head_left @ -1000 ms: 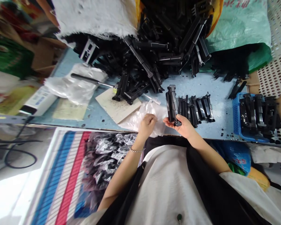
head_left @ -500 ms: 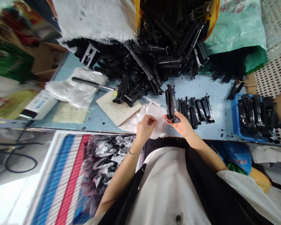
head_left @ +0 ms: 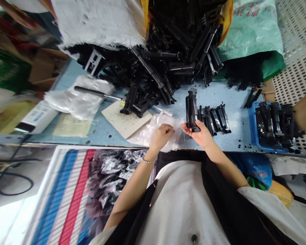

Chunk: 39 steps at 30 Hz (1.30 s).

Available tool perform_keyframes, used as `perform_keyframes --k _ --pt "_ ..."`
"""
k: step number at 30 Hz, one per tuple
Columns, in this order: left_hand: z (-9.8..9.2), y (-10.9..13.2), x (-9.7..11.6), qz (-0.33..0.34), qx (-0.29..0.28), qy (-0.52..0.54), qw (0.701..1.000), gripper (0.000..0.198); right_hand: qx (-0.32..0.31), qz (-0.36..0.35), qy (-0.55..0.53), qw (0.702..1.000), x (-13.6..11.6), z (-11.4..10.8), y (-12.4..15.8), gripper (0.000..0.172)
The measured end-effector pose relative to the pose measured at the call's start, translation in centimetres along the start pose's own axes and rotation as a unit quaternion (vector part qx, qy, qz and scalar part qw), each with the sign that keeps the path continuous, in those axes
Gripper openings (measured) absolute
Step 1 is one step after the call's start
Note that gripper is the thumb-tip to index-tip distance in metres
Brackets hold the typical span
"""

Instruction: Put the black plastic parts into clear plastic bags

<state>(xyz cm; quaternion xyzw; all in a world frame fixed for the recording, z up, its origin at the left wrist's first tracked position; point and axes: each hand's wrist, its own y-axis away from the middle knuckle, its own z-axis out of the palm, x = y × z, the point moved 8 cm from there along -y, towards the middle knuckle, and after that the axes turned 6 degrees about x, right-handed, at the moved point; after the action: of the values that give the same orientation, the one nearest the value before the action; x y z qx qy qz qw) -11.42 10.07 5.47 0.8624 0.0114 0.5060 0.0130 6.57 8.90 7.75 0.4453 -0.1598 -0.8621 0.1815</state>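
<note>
Over a pile of thin clear plastic bags [head_left: 155, 123], my left hand [head_left: 163, 136] is closed in a pinch. Its fingertips appear to grip the edge of a clear bag, though the film is hard to see. My right hand [head_left: 201, 135] is wrapped round the lower end of a pair of long black plastic brackets [head_left: 192, 109], held upright with the far end pointing away from me. The fingertips of both hands face each other a short gap apart. Just right of the held brackets, a row of similar black brackets [head_left: 216, 118] lies on the blue table [head_left: 234, 136].
A large heap of black brackets [head_left: 165, 64] spills from sacks at the back. A blue basket [head_left: 253, 127] with more brackets stands at the right. A cardboard piece [head_left: 126, 117], a black-handled screwdriver [head_left: 91, 91] and a white box [head_left: 38, 117] lie left. Another person's hand [head_left: 21, 15] shows top left.
My right hand has moved slightly right with the black brackets, and my left hand has shifted a little right too. A co-worker's hand has come into view at the upper left.
</note>
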Motion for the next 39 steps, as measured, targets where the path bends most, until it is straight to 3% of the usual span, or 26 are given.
perform_keyframes --k 3,7,10,12,15,18,21,24,28,31,34,37,39 --pt "-1.2 -0.1 -1.0 -0.053 0.025 0.075 0.995 0.014 0.001 0.016 -0.007 1.0 0.1 0.1 0.1 0.037" --pt "-1.2 0.7 -0.8 -0.078 0.034 0.095 0.992 0.014 -0.021 0.052 -0.05 0.997 1.8 1.5 -1.0 0.039" --pt "-2.1 1.6 1.3 0.021 0.045 0.031 0.998 0.013 0.007 0.035 -0.04 0.999 2.9 1.7 -2.2 0.034" --pt "-2.7 2.3 2.8 0.109 0.048 -0.069 0.99 0.025 0.029 -0.014 -0.018 0.999 2.4 1.4 -2.3 0.03" --pt "-3.4 2.5 3.2 0.153 0.047 -0.174 0.972 0.04 -0.006 -0.039 -0.008 0.999 1.2 1.1 -0.8 0.033" --pt "-3.7 1.8 2.4 0.142 0.051 -0.151 0.977 0.045 -0.097 0.072 -0.003 0.993 2.2 0.7 2.2 0.044" --pt "-3.5 1.2 1.6 0.138 0.052 -0.114 0.982 0.052 -0.165 0.241 -0.018 0.956 5.6 -0.2 5.4 0.056" --pt "-3.3 1.6 1.5 0.162 0.057 -0.113 0.979 0.063 -0.167 0.352 -0.071 0.918 8.6 -0.8 6.9 0.057" --pt "-2.7 4.1 3.3 0.263 0.041 -0.153 0.952 0.068 -0.147 0.397 -0.126 0.897 9.8 -0.3 5.9 0.062" --pt "-2.2 6.4 5.3 0.333 0.009 -0.148 0.931 0.072 -0.113 0.372 -0.088 0.917 9.4 0.3 3.9 0.058" --pt "-2.4 7.9 6.7 0.348 0.001 -0.116 0.93 0.074 -0.071 0.314 -0.019 0.947 8.9 0.7 2.2 0.05" --pt "-1.9 8.8 7.5 0.356 -0.022 -0.085 0.93 0.075 -0.041 0.205 0.099 0.973 8.0 1.2 1.5 0.036" --pt "-1.2 9.0 7.3 0.344 -0.048 -0.069 0.935 0.075 -0.054 0.097 0.209 0.972 6.6 1.9 1.7 0.028"
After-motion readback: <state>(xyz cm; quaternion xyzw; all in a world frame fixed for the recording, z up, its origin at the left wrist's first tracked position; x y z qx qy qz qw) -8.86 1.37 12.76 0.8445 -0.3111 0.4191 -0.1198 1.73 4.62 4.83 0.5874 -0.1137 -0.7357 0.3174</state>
